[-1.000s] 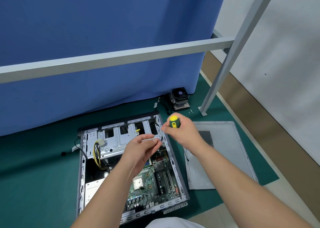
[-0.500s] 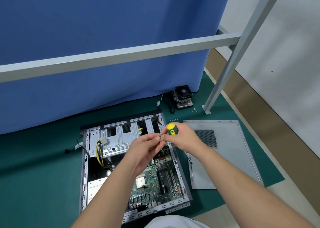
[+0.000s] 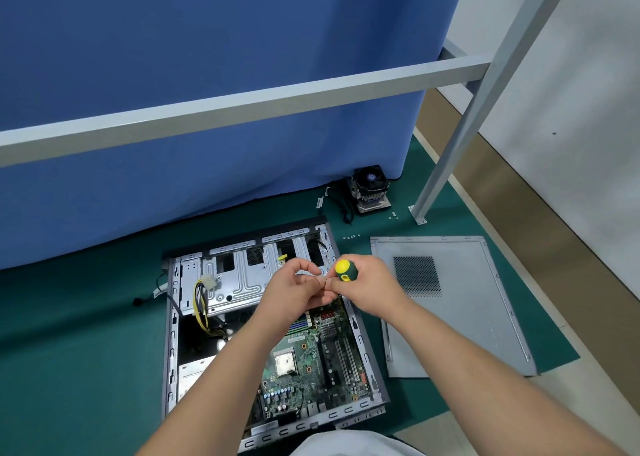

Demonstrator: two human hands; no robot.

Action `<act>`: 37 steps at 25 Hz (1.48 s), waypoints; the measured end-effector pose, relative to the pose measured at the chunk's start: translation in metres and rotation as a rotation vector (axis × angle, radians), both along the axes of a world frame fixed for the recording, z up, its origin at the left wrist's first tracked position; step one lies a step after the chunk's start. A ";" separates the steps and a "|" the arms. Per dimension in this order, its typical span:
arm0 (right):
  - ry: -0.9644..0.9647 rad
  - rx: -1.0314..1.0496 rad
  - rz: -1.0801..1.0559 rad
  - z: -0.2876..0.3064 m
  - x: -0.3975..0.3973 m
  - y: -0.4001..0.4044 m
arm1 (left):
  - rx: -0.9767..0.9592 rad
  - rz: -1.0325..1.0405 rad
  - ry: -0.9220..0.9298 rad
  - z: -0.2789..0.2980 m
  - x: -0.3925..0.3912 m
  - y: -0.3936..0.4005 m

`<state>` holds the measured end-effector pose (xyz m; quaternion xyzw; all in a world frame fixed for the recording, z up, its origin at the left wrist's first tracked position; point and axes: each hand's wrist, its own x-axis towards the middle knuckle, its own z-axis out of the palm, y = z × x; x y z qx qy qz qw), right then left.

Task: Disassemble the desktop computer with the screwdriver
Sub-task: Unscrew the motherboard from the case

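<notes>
A side panel (image 3: 450,303) and cooler fan (image 3: 370,190) lie on the green mat (image 3: 76,351). Above the open computer case (image 3: 242,317), the right hand (image 3: 367,287) grips the screwdriver (image 3: 346,271); the left hand (image 3: 294,289) pinches at its tip.

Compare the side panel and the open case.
The side panel lies flat beside the case, a single sheet; the case is an open box holding a green motherboard and cables. The panel has one mesh vent; the case shows several drive-bay cutouts. Both are grey metal resting on the green mat.
</notes>
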<state>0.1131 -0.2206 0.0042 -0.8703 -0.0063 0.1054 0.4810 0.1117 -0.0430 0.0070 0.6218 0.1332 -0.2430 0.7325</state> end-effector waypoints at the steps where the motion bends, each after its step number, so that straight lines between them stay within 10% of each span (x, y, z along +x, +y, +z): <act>1: 0.002 -0.020 -0.007 -0.002 0.000 -0.001 | 0.053 -0.034 -0.018 -0.002 0.001 -0.001; 11: 0.252 -0.177 -0.314 -0.065 0.090 -0.071 | 1.324 -0.493 -0.666 -0.070 0.076 0.044; 22: 0.309 -0.618 -0.236 -0.165 0.216 -0.079 | 1.428 -0.354 -0.776 -0.114 0.076 0.047; 37: 0.401 -0.690 -0.032 -0.164 0.235 -0.080 | 1.419 -0.348 -0.784 -0.114 0.076 0.049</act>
